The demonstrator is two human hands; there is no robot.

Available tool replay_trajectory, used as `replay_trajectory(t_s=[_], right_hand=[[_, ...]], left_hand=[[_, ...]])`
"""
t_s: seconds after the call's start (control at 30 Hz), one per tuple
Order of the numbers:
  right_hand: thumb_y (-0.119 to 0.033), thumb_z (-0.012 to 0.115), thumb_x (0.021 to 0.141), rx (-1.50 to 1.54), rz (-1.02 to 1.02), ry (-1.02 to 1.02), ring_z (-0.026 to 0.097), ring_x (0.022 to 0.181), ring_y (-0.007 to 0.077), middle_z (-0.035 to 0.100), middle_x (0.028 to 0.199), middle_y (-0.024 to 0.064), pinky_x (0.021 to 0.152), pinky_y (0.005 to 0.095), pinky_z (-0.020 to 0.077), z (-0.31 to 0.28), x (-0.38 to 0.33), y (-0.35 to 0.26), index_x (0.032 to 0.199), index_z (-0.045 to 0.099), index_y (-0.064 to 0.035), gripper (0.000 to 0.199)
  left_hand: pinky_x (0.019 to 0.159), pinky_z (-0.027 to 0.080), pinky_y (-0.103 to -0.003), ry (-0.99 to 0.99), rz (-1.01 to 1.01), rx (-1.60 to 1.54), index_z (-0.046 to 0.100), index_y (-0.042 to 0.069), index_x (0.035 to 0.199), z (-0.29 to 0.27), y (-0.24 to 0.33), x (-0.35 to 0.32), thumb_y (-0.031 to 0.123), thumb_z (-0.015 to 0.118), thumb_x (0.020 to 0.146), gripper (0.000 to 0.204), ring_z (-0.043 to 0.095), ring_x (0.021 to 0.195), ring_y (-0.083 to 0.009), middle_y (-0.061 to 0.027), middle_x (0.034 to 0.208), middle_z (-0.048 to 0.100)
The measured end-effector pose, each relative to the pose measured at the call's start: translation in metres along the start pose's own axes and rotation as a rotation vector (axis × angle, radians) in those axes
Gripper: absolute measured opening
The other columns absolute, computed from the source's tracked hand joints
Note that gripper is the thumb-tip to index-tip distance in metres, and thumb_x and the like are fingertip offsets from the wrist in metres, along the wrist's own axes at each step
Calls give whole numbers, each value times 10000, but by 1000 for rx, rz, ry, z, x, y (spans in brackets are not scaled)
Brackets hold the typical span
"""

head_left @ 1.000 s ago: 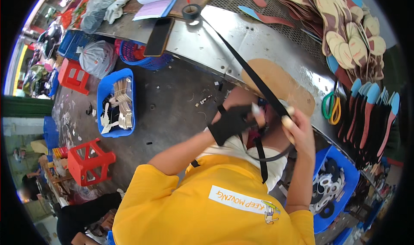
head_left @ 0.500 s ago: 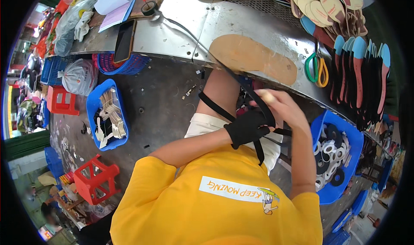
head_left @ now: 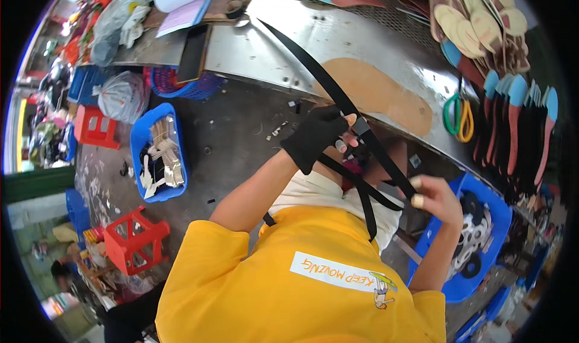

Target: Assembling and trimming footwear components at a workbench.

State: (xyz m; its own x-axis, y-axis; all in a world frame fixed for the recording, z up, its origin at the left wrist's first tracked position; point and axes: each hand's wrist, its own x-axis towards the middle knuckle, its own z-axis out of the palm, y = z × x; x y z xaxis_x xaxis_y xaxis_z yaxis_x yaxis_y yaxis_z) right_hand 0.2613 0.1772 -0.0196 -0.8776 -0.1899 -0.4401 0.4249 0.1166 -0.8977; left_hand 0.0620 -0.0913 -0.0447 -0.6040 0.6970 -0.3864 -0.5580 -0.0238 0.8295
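A long black strap (head_left: 385, 156) is stretched slantwise above my lap, one end reaching over the metal table edge. My left hand (head_left: 316, 133), in a black fingerless glove, closes on it near a short shiny dark band (head_left: 360, 126) lying across the strap. Farther down to the right, my bare right hand (head_left: 439, 199) pinches the strap between thumb and fingers. More of the black strap hangs in a loop over my lap and yellow shirt. Behind it, a tan insole-shaped board (head_left: 368, 89) lies on the metal tabletop (head_left: 274, 50).
Green and yellow scissors (head_left: 464, 120) hang at the table edge beside several blue-tipped straps (head_left: 514, 111). Rolls of tape fill a blue basket (head_left: 453, 287) at right. At left are another blue basket (head_left: 183, 173), red stools (head_left: 134, 239) and a phone (head_left: 194, 52).
My left hand has moved up and left along the strap, and my right hand down and right. The strap is now drawn out between them, with the shiny band showing.
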Motion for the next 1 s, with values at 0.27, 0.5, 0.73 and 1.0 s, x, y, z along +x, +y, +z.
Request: replay_trajectory(t_s=[0.27, 0.5, 0.73, 1.0], right_hand=[[-81, 629, 847, 16, -349, 220, 577, 921, 121, 640, 980, 43, 835, 272, 458, 41, 81, -41, 1090, 623, 17, 262], [-84, 625, 872, 183, -349, 292, 502, 664, 22, 585, 746, -40, 603, 189, 418, 52, 85, -47, 873, 627, -13, 71], [-79, 589, 902, 236, -311, 241, 514, 636, 13, 585, 722, -31, 557, 171, 411, 73, 82, -65, 909, 640, -13, 84], [-55, 601, 856, 101, -305, 517, 503, 589, 29, 561, 702, -47, 544, 200, 425, 37, 63, -40, 944, 651, -19, 107]], left_hand=[[503, 374, -212, 13, 62, 93, 600, 51, 842, 25, -13, -2, 228, 565, 959, 215, 487, 547, -62, 1, 649, 558], [532, 439, -247, 149, 720, 819, 661, 48, 841, 31, 30, -60, 188, 809, 732, 232, 559, 579, -111, -38, 745, 629], [640, 492, -265, 123, 877, 821, 628, 32, 1012, 27, 9, -33, 82, 794, 728, 333, 625, 754, -171, -80, 881, 633], [617, 488, -260, 697, 462, 317, 608, 6, 999, -59, 58, -57, 218, 552, 937, 227, 614, 700, -152, -107, 772, 665]])
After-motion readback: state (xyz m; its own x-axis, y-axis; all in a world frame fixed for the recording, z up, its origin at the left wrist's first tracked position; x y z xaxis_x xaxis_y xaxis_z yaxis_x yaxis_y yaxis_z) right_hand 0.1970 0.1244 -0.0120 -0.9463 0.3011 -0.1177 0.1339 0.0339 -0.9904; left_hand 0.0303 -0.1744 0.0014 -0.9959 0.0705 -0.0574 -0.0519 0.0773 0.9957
